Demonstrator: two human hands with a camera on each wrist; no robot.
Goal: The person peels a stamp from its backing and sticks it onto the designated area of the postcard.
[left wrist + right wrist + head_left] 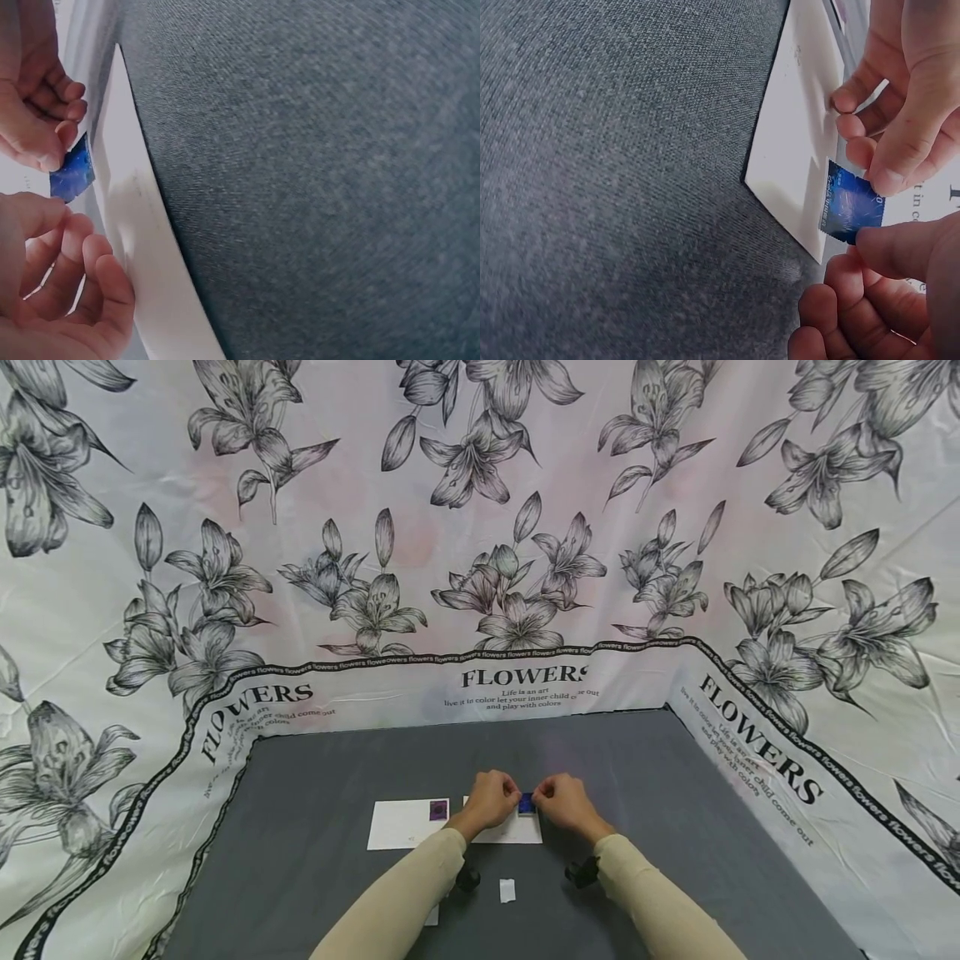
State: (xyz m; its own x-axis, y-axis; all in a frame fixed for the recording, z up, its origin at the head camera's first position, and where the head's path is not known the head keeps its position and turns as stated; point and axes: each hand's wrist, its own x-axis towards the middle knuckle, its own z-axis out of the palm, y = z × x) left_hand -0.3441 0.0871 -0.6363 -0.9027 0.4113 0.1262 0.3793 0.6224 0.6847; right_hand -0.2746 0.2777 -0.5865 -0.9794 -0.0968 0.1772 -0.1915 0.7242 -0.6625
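Note:
Between my two hands a blue postage stamp [853,201] is held by its opposite edges, raised over a white envelope [506,835]. My left hand [491,800] pinches one edge between thumb and index finger, its other fingers loosely bent. The opposite edge is pinched by my right hand [567,802] in the same manner. In the right wrist view, white lettering and a perforated edge show on the stamp. The envelope lies flat beneath, partly covered by the left hand.
Left of the hands lies another white envelope [401,825] with a purple stamp [438,810] at its upper right corner. A small white paper piece [507,891] lies between the forearms on the grey tabletop [315,827]. Another pale piece [432,917] is partly hidden by the left sleeve.

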